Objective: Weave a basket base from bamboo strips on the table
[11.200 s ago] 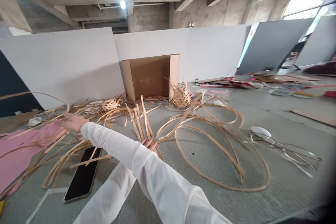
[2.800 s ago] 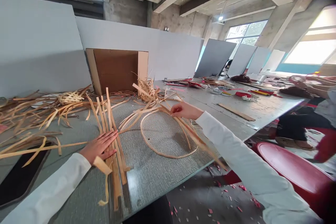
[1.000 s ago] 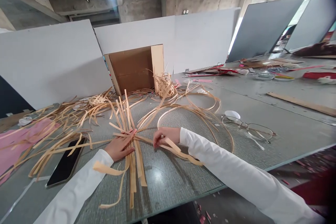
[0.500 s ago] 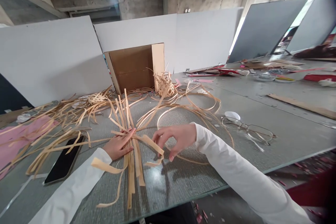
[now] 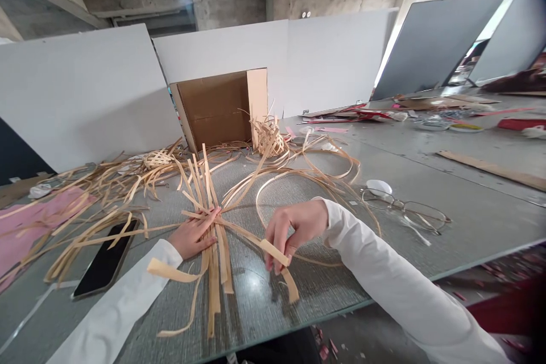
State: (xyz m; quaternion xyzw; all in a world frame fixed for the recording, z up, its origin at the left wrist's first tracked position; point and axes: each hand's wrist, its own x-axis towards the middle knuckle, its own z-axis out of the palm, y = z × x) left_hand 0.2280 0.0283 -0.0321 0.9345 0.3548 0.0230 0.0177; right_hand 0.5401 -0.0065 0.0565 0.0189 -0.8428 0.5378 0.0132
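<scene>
A bundle of crossed tan strips (image 5: 214, 273) lies on the grey table. My left hand (image 5: 195, 235) rests flat across the crossing, fingers stretched out and pressing the strips down. To its right, my right hand (image 5: 286, 233) pinches a tan strip (image 5: 273, 251) near its end, a little above the table. That strip runs back to the crossing by my left fingertips, and its folded end hangs below my right fingers. A curled strip (image 5: 173, 271) passes over my left sleeve.
On the left lie a black phone (image 5: 104, 261), pink paper (image 5: 46, 222) and heaped strips. Behind are a woven piece (image 5: 271, 137) and a cardboard box (image 5: 257, 102). Glasses (image 5: 405, 210) lie at right, near the table's front edge (image 5: 354, 308).
My right hand has moved right and closed on the strip, drawing its end out to the right. My left hand has stayed in place.
</scene>
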